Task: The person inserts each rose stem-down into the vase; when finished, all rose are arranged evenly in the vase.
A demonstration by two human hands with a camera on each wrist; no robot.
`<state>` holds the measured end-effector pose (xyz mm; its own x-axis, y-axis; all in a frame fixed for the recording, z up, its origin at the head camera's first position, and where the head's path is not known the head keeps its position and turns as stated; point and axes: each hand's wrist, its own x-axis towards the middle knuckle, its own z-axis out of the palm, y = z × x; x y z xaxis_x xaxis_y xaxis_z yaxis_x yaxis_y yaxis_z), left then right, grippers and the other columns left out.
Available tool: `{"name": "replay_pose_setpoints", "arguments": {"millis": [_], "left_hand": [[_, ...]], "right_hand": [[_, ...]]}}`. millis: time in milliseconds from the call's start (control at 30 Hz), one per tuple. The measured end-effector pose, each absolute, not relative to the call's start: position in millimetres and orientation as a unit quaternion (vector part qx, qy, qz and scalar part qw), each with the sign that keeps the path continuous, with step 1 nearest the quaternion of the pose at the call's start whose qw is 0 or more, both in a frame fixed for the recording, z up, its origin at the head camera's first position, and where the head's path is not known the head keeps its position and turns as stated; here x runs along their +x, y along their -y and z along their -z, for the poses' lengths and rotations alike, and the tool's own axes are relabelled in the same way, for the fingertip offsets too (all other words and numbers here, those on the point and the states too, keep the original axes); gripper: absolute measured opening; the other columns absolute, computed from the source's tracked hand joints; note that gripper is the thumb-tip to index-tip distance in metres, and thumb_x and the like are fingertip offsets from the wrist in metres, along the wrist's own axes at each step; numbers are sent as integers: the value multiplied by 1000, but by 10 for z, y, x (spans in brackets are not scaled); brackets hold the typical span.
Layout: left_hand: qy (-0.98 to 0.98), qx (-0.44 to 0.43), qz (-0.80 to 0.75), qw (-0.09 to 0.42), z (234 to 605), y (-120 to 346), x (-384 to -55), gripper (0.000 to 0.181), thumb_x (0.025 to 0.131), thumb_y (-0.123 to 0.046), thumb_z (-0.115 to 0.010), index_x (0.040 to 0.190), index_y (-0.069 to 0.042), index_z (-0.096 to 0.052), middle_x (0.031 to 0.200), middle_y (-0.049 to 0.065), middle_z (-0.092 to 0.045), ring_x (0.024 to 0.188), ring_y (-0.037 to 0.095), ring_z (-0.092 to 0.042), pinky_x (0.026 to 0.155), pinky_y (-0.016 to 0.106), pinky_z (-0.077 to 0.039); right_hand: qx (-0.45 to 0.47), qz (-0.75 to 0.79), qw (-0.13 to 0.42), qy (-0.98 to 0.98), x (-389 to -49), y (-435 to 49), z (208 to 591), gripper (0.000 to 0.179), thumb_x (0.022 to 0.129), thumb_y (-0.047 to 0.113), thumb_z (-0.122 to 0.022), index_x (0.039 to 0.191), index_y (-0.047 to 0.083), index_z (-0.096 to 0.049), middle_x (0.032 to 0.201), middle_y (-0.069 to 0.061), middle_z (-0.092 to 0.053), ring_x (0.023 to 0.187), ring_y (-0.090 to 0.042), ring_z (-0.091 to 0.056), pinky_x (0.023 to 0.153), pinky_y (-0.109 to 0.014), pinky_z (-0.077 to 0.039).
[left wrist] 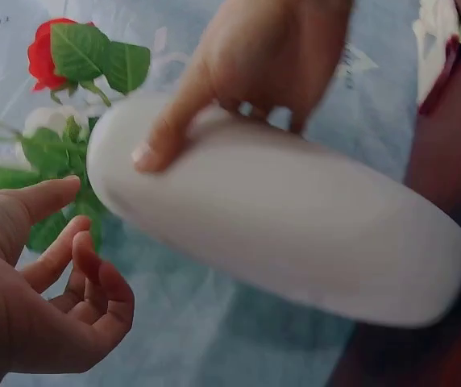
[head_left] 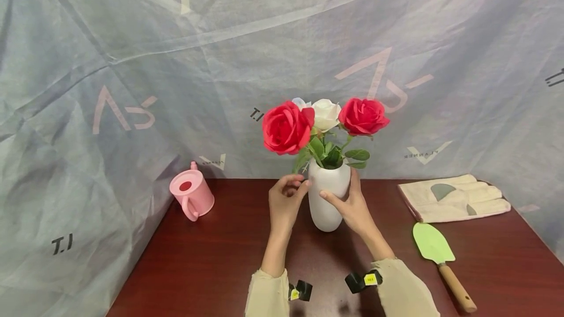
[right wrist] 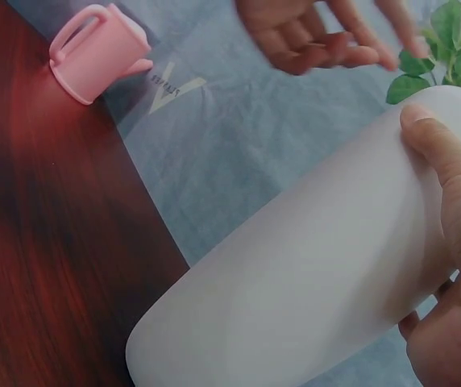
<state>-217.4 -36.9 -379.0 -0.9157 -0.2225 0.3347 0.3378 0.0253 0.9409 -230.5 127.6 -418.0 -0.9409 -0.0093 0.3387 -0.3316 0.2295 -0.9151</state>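
A white vase (head_left: 327, 199) stands on the table with roses in its mouth: a red rose (head_left: 287, 128) on the left, a white rose (head_left: 326, 114) behind and another red rose (head_left: 364, 117) on the right. My right hand (head_left: 358, 212) holds the vase's right side, thumb across the front and fingers behind. To the left of the rim is my left hand (head_left: 284, 204), close to the green leaves (left wrist: 49, 157). In the left wrist view its thumb and forefinger are apart, with nothing between them, and the other fingers bend loosely.
A pink watering can (head_left: 194, 194) stands at the table's back left. On the right lie pale gloves (head_left: 458, 198) and a green trowel (head_left: 434, 243) with a wooden handle. Grey printed sheeting (head_left: 238, 72) hangs behind the dark red table (head_left: 198, 268).
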Motion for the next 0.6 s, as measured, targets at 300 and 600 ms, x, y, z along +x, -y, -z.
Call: {"name": "replay_pose_setpoints", "arguments": {"millis": [300, 600], "left_hand": [[733, -30, 669, 117, 4145, 769, -1823, 10, 84, -1, -67, 90, 6, -66, 85, 15, -64, 76, 21, -60, 68, 24, -47], [813, 15, 577, 76, 4693, 1445, -1611, 14, 85, -14, -68, 94, -3, -69, 89, 5, -68, 73, 20, -63, 58, 21, -46]], "right_hand": [[113, -615, 127, 770, -2323, -1277, 4165, 87, 80, 30, -75, 144, 23, -16, 135, -4, -32, 116, -22, -42, 90, -46, -38], [104, -605, 135, 778, -2343, -1341, 4174, 88, 80, 30, -75, 145, 21, -16, 133, -7, -34, 113, -24, -44, 89, -48, -39]]}}
